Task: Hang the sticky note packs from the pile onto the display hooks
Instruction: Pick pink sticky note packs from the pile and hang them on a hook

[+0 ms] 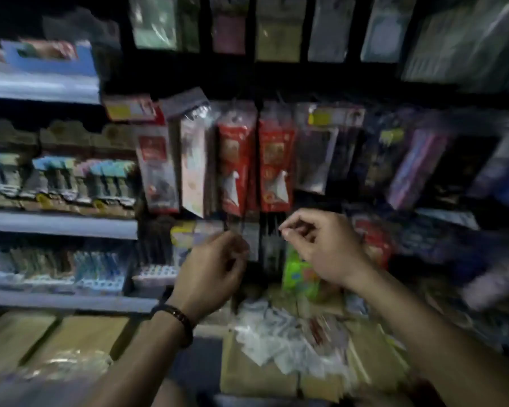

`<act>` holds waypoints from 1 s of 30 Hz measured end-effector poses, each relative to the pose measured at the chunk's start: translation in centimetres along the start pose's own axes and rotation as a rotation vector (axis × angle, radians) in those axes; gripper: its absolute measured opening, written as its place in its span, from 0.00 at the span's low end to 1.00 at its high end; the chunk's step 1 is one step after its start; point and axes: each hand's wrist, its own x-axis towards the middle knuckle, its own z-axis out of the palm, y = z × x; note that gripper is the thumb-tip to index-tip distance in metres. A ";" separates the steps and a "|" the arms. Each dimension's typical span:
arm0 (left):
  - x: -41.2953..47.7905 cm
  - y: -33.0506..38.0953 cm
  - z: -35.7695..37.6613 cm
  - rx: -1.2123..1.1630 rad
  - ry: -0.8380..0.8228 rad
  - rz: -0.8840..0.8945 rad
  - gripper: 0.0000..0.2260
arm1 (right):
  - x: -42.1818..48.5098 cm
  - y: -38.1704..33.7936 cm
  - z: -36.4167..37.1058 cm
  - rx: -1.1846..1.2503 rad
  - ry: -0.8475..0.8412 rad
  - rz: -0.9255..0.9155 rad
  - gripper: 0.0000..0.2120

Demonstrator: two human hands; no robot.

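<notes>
left hand [215, 268] and right hand [321, 248] are up above the pile [276, 339]. each grip is narrow. it is too blurry to tell what they hold.

I see the left forearm [147, 362] and right forearm [423, 327] bare to the near edge. Behind the left hand [215, 268], the wrist wears a dark band [175, 315] with a reddish-brown beaded stretch.

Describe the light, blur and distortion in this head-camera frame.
Head view: dim, top and corners nearly black; motion blur smears everything; the left hand and right hand are clearest; the shelves slant from the wide lens; labels on the red packs are unreadable.
</notes>
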 end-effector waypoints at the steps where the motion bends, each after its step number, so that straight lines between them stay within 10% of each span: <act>1: -1.6 -0.6 2.6 0.004 -0.092 -0.011 0.01 | -2.0 2.4 0.5 -0.011 -0.036 0.071 0.04; 14: -10.4 -6.4 26.5 0.049 -0.816 -0.180 0.08 | -20.5 31.1 9.1 -0.178 -0.329 0.874 0.04; 23: -10.9 -9.7 35.3 -0.125 -0.935 -0.330 0.11 | -23.1 55.1 19.4 -0.306 -0.356 0.911 0.30; 27: -11.6 -12.0 36.5 -0.057 -0.954 -0.395 0.14 | -20.3 53.5 20.3 -0.213 -0.251 1.068 0.39; 30: -11.6 -12.3 37.5 -0.056 -0.958 -0.428 0.14 | -16.2 46.8 18.2 -0.117 -0.074 1.141 0.27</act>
